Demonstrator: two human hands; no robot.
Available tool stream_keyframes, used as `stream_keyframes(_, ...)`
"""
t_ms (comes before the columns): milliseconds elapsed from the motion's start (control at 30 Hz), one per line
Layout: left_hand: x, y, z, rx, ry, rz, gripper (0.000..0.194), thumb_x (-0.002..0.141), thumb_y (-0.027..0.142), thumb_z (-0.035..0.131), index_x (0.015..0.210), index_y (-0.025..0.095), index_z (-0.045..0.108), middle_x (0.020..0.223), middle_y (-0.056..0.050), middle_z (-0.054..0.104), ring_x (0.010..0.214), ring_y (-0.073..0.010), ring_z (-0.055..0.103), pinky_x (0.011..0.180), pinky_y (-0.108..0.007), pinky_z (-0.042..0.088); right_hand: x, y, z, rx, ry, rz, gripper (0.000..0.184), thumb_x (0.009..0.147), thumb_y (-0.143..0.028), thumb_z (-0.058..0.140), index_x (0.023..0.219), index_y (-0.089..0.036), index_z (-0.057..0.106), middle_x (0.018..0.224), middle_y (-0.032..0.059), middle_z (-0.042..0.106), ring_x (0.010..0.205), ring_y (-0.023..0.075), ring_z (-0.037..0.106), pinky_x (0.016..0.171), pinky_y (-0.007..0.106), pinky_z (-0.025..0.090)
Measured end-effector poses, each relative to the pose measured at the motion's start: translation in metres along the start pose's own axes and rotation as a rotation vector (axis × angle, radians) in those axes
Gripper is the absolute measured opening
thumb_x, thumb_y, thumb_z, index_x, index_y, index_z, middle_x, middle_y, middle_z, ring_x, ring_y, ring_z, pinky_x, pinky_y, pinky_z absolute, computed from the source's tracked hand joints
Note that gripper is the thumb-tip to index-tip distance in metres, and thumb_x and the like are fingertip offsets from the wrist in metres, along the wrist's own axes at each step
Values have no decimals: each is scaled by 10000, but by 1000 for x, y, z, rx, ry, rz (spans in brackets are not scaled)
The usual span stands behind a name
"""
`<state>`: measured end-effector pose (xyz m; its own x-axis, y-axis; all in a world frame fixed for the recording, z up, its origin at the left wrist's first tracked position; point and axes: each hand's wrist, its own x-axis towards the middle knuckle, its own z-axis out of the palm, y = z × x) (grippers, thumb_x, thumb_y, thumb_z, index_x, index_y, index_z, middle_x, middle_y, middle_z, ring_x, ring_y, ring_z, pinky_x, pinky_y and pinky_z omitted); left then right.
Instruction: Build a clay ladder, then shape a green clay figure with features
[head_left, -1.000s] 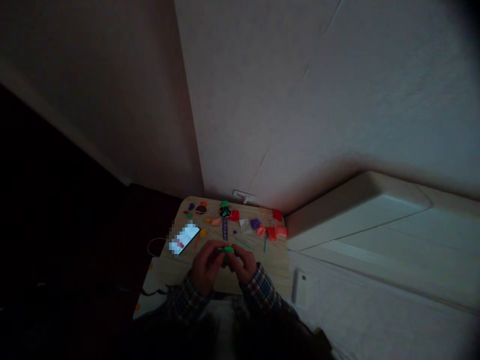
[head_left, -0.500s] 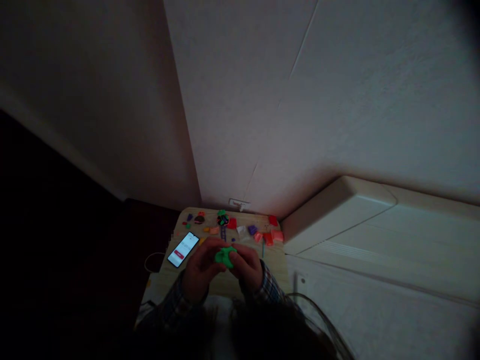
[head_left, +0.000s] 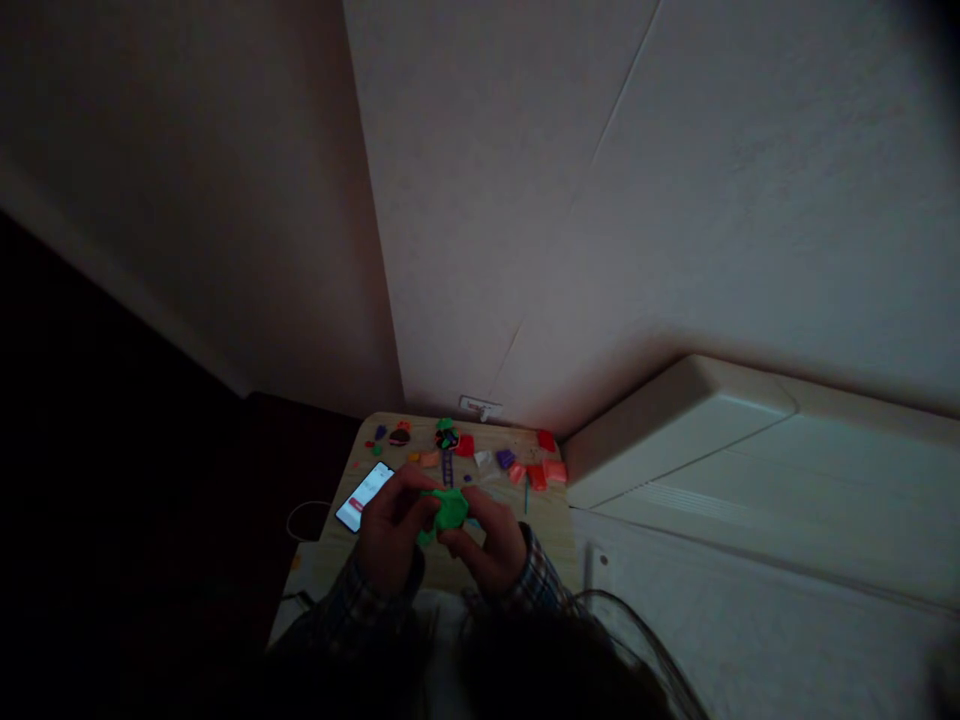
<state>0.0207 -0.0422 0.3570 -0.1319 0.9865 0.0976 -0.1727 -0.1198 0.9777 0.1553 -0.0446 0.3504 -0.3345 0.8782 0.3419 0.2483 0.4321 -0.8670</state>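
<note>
Between my two hands, above the small wooden table [head_left: 495,560], is a bright green piece of modelling clay [head_left: 451,510], rounded with a hollow-looking middle. My left hand [head_left: 391,530] pinches its left side between thumb and fingers. On the other side, my right hand [head_left: 491,535] grips the right edge, thumb below and fingers above. A bit of green also shows under the left fingertips; I cannot tell whether it is joined to the piece. Just left of my left hand lies a phone [head_left: 365,494] with a lit screen.
Along the table's back lie red packets [head_left: 547,441], a purple packet [head_left: 505,459], a brown round piece [head_left: 400,437], a dark cluster with green [head_left: 447,438], a purple ladder-like strip [head_left: 448,468] and a thin blue stick [head_left: 526,495]. A pale headboard-like panel [head_left: 690,450] borders the right.
My hands have moved slightly apart and turned the green clay. Its hollow side now shows more, and my left hand has shifted a little left. The phone is partly covered by my left hand.
</note>
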Motion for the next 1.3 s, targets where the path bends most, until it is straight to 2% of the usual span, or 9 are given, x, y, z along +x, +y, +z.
stream_keyframes(200,-2,-9,13,38,26,46,174,728,310,687,674,175,591,598,44,535,472,-77,465,429,-184,385,0,4,-9,-150,106,-6,373,895,-411,412,581,-212,456,544,1,481,559,144,464,532,274,349)
stream_keyframes(333,2,-12,21,123,51,231,152,819,292,610,705,195,633,749,0,578,738,-138,563,683,-237,474,4,10,-10,-92,145,41,349,887,-479,385,688,-214,496,540,-17,476,512,133,445,498,267,346)
stream_keyframes(433,5,-11,28,139,21,348,205,898,306,494,855,208,670,935,-42,612,930,-180,566,864,-304,449,10,13,-8,-34,150,71,343,891,-507,360,794,-213,509,533,-29,489,490,126,457,499,262,373)
stream_keyframes(633,10,-4,49,-15,-68,372,286,908,362,477,1092,186,607,1161,-99,620,1138,-240,533,997,-393,394,26,11,-5,-4,287,31,310,886,-474,384,876,-207,541,588,-6,566,520,136,513,524,265,428)
stream_keyframes(767,13,6,55,-205,-115,266,297,880,381,528,1100,190,587,1146,-100,654,1116,-235,581,979,-388,430,31,7,-4,-43,371,4,269,897,-413,396,817,-213,557,554,-9,551,506,138,514,504,263,424)
stream_keyframes(867,11,14,51,-313,-158,171,309,836,412,584,1058,196,581,1122,-104,672,1092,-248,607,950,-399,463,29,2,0,-112,417,-98,254,909,-371,383,969,-213,573,771,52,658,727,183,623,650,306,496)
stream_keyframes(967,7,20,43,-346,-160,138,297,802,384,637,1023,192,589,1139,-107,666,1069,-257,622,920,-393,488,26,-6,4,-127,363,-105,268,916,-349,363,1030,-217,566,921,84,669,882,210,631,759,346,504)
stream_keyframes(1167,1,27,27,-278,-57,127,133,869,256,562,968,205,634,1070,-65,701,970,-195,649,760,-278,526,21,-24,1,77,196,-41,446,916,-512,311,997,-197,616,695,50,582,708,192,566,636,326,462)
stream_keyframes(1300,0,30,25,-192,-27,178,123,875,255,553,929,210,654,1099,-51,695,752,-143,652,717,-284,528,24,-27,-4,246,157,-10,593,905,-604,209,1004,-197,628,608,22,535,568,154,498,543,296,420)
